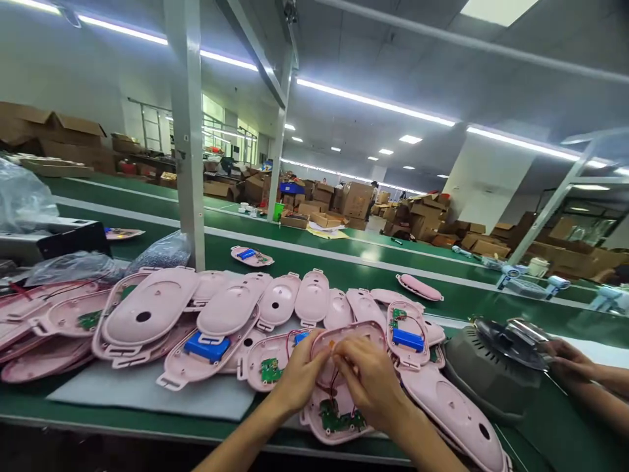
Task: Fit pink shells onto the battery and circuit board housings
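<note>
My left hand [299, 375] grips the left edge of a pink plastic shell [371, 330], which is tilted up with its hollow side facing me. Inside that shell the fingers of my right hand [369, 375] are pinched together near a small orange piece; what they hold is too hidden to make out. Dark and red wires run down from there to a green circuit board [339, 417] in another pink half shell [328, 434] below. Just left of my left hand lies an open shell with a green circuit board [270, 371].
Several pink shells [228, 308] are heaped across the bench, some with blue battery packs [206, 346]. On the right, another person's hand [572, 360] touches a dark round part on a grey housing [484, 373]. A metal post [190, 164] rises behind the shells, beside a green conveyor [314, 252].
</note>
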The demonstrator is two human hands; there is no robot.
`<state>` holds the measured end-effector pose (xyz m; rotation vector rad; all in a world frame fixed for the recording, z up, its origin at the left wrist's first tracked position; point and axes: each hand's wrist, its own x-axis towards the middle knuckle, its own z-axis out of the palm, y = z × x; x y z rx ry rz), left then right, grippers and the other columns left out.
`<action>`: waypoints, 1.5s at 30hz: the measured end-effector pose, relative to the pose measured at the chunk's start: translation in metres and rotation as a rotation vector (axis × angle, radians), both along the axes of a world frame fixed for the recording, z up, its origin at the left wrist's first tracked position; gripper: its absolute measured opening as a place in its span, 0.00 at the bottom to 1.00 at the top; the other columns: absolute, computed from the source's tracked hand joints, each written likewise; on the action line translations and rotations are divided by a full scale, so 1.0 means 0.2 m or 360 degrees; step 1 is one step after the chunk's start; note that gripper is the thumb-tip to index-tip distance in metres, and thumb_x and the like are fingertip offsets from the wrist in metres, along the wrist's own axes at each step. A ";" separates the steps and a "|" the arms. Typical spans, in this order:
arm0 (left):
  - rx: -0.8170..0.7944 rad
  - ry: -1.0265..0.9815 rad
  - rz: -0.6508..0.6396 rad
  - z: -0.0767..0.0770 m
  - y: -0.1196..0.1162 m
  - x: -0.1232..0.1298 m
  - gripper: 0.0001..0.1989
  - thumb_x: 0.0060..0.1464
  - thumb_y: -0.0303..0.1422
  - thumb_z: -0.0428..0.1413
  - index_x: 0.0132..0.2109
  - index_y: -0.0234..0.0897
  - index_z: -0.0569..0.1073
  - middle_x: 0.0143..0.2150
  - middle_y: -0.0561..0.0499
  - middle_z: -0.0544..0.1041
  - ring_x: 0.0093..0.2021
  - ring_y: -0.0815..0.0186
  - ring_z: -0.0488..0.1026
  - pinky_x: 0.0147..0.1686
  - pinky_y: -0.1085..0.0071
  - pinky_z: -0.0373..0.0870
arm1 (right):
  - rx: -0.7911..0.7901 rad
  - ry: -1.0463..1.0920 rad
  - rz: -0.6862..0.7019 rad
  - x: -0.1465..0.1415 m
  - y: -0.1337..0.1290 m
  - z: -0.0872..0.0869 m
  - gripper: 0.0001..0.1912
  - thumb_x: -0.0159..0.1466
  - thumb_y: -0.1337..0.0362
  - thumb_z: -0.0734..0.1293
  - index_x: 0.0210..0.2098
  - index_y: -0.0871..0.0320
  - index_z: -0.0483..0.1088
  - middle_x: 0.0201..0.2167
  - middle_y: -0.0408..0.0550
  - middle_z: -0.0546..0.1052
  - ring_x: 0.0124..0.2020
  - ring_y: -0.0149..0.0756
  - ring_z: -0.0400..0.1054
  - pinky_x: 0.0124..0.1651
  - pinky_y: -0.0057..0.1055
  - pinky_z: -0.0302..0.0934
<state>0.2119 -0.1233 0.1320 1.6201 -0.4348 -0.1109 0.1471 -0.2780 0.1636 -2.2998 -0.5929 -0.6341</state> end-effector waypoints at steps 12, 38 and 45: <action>-0.0383 0.0316 -0.0063 -0.02 -0.03 -0.03 0.19 0.50 0.39 0.54 0.48 0.35 0.71 0.47 0.48 0.75 0.50 0.61 0.70 0.52 0.67 0.67 | -0.0490 0.0348 -0.0115 0.01 0.00 -0.05 0.10 0.69 0.64 0.57 0.32 0.58 0.63 0.33 0.43 0.68 0.35 0.32 0.60 0.37 0.30 0.48; 0.0773 -0.0984 -0.0961 0.11 0.20 -0.16 0.30 0.46 0.22 0.52 0.58 0.40 0.65 0.61 0.45 0.66 0.60 0.58 0.65 0.62 0.63 0.57 | -0.0369 0.0649 0.0072 -0.09 -0.29 -0.14 0.45 0.39 0.55 0.76 0.57 0.53 0.69 0.62 0.54 0.62 0.62 0.59 0.56 0.63 0.50 0.52; 0.1235 -0.1720 -0.0533 -0.08 0.30 -0.13 0.18 0.62 0.34 0.46 0.59 0.46 0.65 0.64 0.49 0.63 0.63 0.63 0.62 0.68 0.63 0.49 | 0.0558 0.0629 -0.0271 0.11 -0.22 -0.50 0.28 0.42 0.50 0.69 0.44 0.38 0.73 0.35 0.57 0.74 0.41 0.55 0.71 0.49 0.54 0.62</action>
